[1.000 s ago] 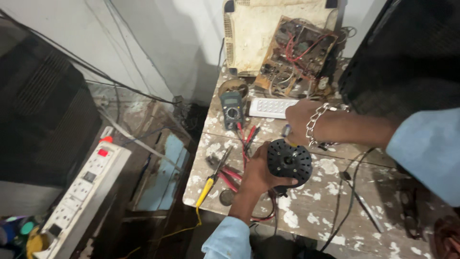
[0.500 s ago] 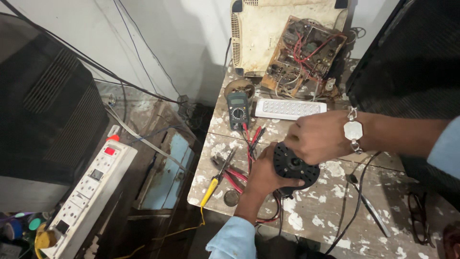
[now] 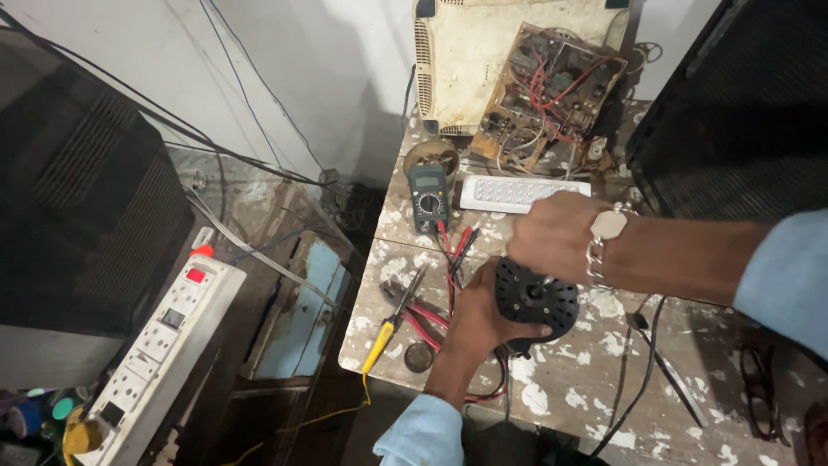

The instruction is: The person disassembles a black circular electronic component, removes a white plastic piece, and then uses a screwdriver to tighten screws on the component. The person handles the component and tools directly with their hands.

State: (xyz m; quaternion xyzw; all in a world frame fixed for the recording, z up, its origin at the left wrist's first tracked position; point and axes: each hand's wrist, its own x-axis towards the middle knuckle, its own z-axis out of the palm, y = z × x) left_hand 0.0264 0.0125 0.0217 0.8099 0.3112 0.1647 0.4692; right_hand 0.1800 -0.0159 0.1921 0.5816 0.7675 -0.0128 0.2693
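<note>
repair workshop — multimeter (image 3: 429, 195), circuit board (image 3: 552, 91)

The light is soft and comes from above, brightest on the white wall (image 3: 345, 78) at the upper middle. The left side and the lower left stay dim. The tabletop (image 3: 604, 388) is evenly lit, with weak shadows. The right hand (image 3: 556, 237) is slightly blurred.

We find free counter (image 3: 595, 388) only in front of the black motor (image 3: 536, 302), on the right. At its left, pliers (image 3: 414, 304) and test leads (image 3: 454, 250) block the way; behind it stand the multimeter (image 3: 429, 197), the white lamp (image 3: 522, 192) and the circuit board (image 3: 552, 91).
</note>
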